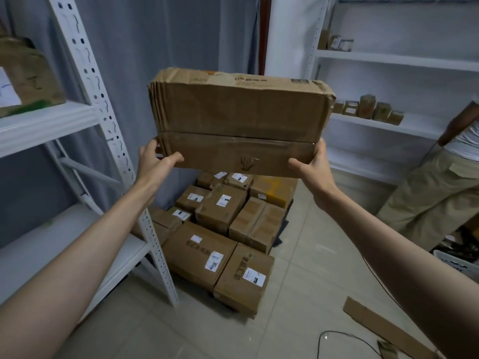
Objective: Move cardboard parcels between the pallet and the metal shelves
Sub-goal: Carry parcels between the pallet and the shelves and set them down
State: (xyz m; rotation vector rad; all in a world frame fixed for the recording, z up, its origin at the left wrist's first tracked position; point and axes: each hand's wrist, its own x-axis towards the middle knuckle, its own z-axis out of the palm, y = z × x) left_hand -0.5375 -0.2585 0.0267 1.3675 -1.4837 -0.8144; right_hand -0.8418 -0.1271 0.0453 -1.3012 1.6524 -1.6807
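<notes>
Open room: bare tiled floor (298, 268) runs between the stacked parcels (223, 224) and the second person (435, 193) at the right edge.
Left boundary: the near metal shelf (46, 125)'s perforated upright (103, 120) stands just left of the held parcel and touches the stack's left side lower down.
Far boundary: the white shelves (388, 60) on the right wall carry small boxes (368, 110).
Floor clutter: a cardboard strip (378, 325) and a black cable (344, 335) lie at lower right.
Held parcel (238, 120): raised in the air above the stack, between the 2 shelf units, tilted toward the camera.
Left hand (153, 161): grips the parcel's lower left corner, thumb curled over the front face.
Right hand (313, 164): grips the lower right corner, thumb on the front.
</notes>
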